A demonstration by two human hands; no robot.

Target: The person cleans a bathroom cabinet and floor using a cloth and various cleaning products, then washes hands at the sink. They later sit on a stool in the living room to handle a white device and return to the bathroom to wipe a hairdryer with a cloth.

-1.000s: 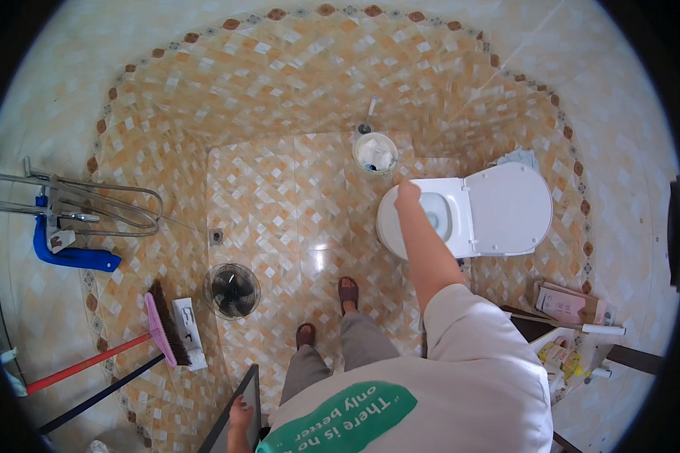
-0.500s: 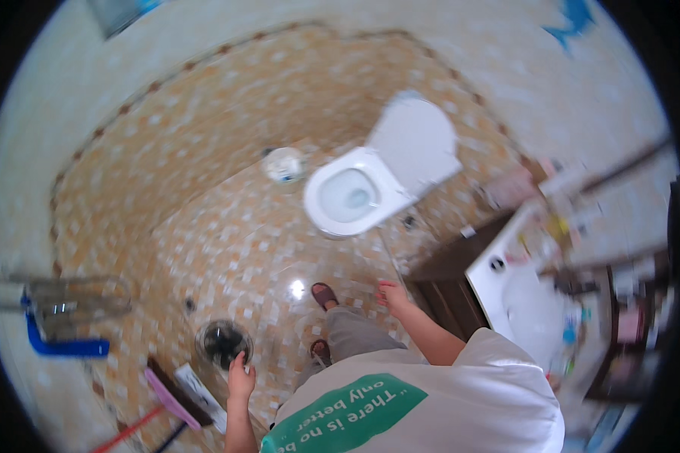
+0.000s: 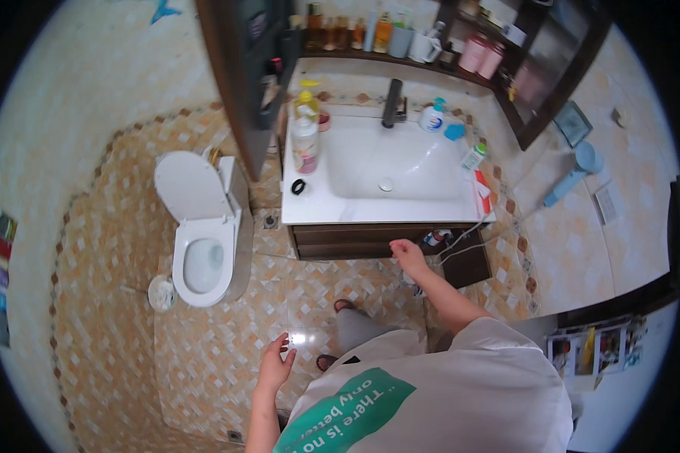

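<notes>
My right hand (image 3: 410,257) hangs with its fingers loosely curled in, and nothing shows in it. It is in front of the dark brown drawers (image 3: 340,241) under a white washbasin counter (image 3: 310,214). My left hand (image 3: 277,368) is held low over the tiled floor (image 3: 227,355), its fingers apart and holding nothing. Set in the counter is a white basin (image 3: 355,162) with a dark tap (image 3: 391,104) behind it. Bottles stand along its edges: a clear pump bottle (image 3: 304,147) at the left, a white pump bottle (image 3: 432,115) at the back right.
At the left stands a white toilet (image 3: 204,291) with its lid (image 3: 193,185) raised, beside a small bin (image 3: 162,294). Above the counter, a cabinet door (image 3: 238,83) swings outward near a shelf of bottles (image 3: 381,34). A light-blue device (image 3: 570,181) hangs on the right wall.
My view has swung right, from the toilet and floor to the washbasin. The broom and the blue-handled thing have left view. My right hand's fingers look more curled; my left stays open.
</notes>
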